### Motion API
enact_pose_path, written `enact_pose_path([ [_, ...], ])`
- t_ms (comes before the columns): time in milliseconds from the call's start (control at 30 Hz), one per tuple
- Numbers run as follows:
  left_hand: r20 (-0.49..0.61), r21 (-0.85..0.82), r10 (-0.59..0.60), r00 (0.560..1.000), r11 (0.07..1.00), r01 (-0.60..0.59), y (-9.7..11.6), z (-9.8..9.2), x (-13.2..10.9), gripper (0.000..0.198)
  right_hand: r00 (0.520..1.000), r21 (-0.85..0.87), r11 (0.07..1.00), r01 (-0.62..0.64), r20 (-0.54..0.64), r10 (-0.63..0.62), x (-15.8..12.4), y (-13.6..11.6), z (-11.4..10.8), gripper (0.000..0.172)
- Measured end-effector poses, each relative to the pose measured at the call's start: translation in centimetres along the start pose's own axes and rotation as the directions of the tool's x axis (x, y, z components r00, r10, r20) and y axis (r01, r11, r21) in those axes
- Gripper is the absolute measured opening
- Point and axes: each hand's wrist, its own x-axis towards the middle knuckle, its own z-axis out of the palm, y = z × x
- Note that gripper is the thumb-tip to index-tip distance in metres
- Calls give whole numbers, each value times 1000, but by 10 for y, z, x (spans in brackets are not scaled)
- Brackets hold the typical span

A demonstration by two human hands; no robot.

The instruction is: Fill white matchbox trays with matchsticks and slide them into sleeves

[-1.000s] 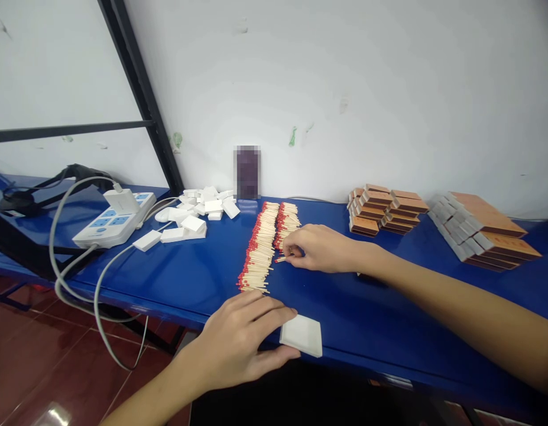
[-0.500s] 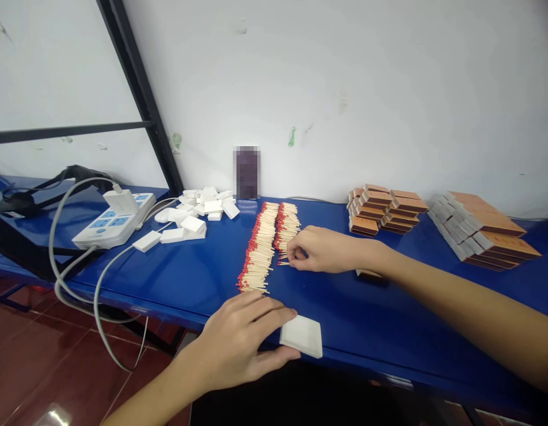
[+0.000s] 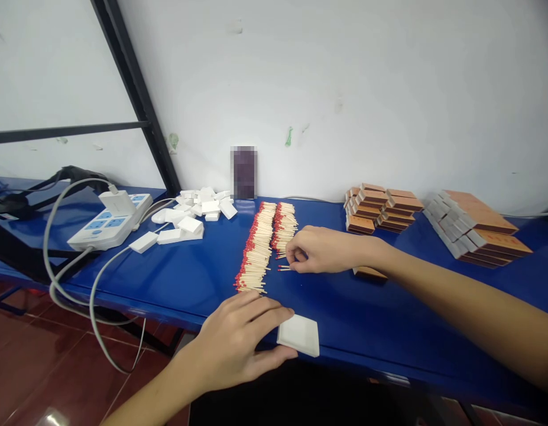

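Right hand [image 3: 322,251] – fingertips pinched on loose matchsticks [image 3: 284,268] beside the matchstick rows [image 3: 257,251], mid-table; left hand [image 3: 238,346] – thumb and forefinger clasping white tray [image 3: 299,335] at blue table [image 3: 189,278] front edge.

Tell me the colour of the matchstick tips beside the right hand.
Red tips on pale wooden matchsticks, clearest in the head view.
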Motion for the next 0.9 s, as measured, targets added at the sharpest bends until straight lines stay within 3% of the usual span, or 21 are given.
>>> enact_pose_path([
  [367,0,1,1,1000,1000,-1,-1,0,0,32,1000,1,1000,-30,-3,30,0,-3,-1,10],
  [567,4,-3,0,1000,1000,0,-1,0,0,33,991,-93,991,-95,-104,85,0,3,-3,9],
  [900,3,-1,-2,1000,1000,2,0,0,0,33,987,-97,995,23,-156,-38,8,14,13,12],
])
